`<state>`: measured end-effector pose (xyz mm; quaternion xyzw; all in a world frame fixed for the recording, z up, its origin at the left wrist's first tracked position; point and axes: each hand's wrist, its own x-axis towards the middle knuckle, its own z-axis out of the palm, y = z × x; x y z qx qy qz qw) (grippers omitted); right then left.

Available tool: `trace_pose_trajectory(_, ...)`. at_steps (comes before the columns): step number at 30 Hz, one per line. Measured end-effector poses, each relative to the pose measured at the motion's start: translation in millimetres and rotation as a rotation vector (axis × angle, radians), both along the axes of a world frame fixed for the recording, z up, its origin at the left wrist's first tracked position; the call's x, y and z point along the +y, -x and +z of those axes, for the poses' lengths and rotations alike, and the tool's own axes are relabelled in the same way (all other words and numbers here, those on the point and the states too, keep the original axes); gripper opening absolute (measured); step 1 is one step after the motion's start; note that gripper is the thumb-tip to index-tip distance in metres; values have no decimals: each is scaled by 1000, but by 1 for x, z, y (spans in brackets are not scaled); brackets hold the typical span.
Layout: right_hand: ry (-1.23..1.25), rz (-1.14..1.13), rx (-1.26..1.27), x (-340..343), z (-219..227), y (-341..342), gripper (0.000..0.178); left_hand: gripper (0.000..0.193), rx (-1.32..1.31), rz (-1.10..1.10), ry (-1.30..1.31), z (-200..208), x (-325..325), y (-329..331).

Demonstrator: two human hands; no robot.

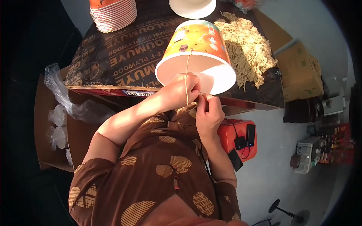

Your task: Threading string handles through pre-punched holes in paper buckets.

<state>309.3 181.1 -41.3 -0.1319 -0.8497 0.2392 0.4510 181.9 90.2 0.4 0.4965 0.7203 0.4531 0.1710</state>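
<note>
An orange printed paper bucket [194, 41] lies tipped on the table edge, its open white mouth facing me. A thin beige cord [187, 71] comes from the bucket's wall near the rim and hangs across the mouth to my hands. My left hand [181, 89] is closed at the mouth's lower edge, with the cord between its fingers. Just to the right, fingertips nearly touching it, my right hand [209, 113] pinches the cord. The cord's end is hidden among my fingers.
A heap of beige cords [247, 49] lies right of the bucket on the dark plywood table [124, 56]. Stacked paper buckets [114, 15] stand far left, a white round item [193, 7] behind. Below are a red stool [226, 137] with devices and a carton [45, 124] with plastic wrap.
</note>
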Motion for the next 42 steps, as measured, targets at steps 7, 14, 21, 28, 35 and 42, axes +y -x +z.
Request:
trace_pose_trajectory(7, -17, 4, 32, -1, -3, 2, 12, 7, 9, 1, 0, -1, -1, 0)
trace_pose_trajectory(14, 6, 1, 53, -1, -3, 6, 13, 7, 39, -19, -51, -3, -2, 1)
trace_pose_trajectory(21, 157, -10, -53, -3, -1, 2, 12, 7, -7, -32, -73, -2, -3, 0)
trace_pose_trajectory(28, 43, 10, 1, -1, -1, 4, 11, 7, -28, -21, -81, -2, -4, -1)
trace_pose_trajectory(35, 37, 24, 15, -4, 0, 4, 16, 7, -36, -12, -54, -3, -3, -1)
trace_pose_trajectory(42, 143, 27, -52, -8, 2, 3, 18, 7, -91, -5, -12, -2, -3, -1)
